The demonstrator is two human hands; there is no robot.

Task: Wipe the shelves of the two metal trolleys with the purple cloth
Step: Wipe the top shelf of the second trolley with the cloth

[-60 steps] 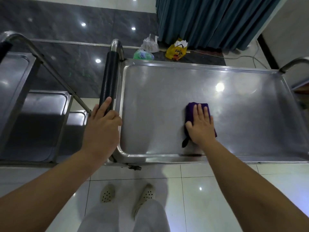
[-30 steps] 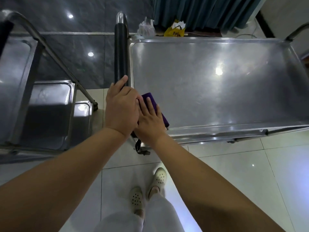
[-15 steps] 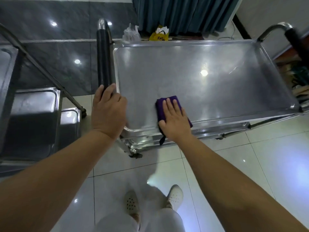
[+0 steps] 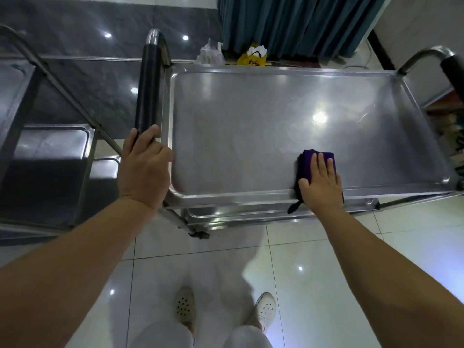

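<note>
My right hand (image 4: 320,183) presses flat on the purple cloth (image 4: 307,167) at the shelf's near rim (image 4: 238,195), while my left hand (image 4: 144,169) grips the black handle (image 4: 147,89).

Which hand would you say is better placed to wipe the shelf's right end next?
The right: the right hand presses the purple cloth flat on the top shelf near that end, while the left hand grips the black handle at the opposite end.
</note>
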